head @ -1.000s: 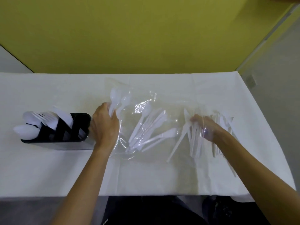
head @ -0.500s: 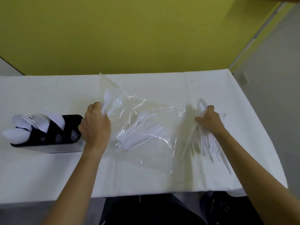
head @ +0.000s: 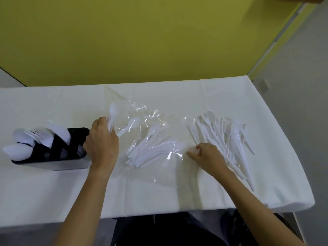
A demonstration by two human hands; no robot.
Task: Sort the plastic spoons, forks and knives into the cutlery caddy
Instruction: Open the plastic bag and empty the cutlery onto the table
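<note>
Right hand [head: 211,158] has come off the far end of the loose pile [head: 229,137] and now sits at the right edge of the clear bag [head: 159,174], on the near side of that pile. Its fingers are curled in and the thumb sticks out towards the bag, but whether it's actually pinching the film is impossible to tell. The left hand [head: 102,144] hasn't shifted: it's at the bag's left edge with its fingers wrapped round the handle of a spoon [head: 112,112], the bowl poking up past the knuckles on the far side.

Setting is a table with a white cloth [head: 53,189], a yellow wall [head: 142,41] behind it and a grey wall [head: 301,68] off past the bag's right side.

Inside the bag there's a bundle of white cutlery [head: 152,148] lying flat, between the two hands, plus a lone second spoon [head: 131,125] just right of the held one. The loose pile is fanned out on the cloth right of the bag. The black caddy [head: 76,134] stands left of the bag, touching the left hand, already stuffed with white spoons and forks.
</note>
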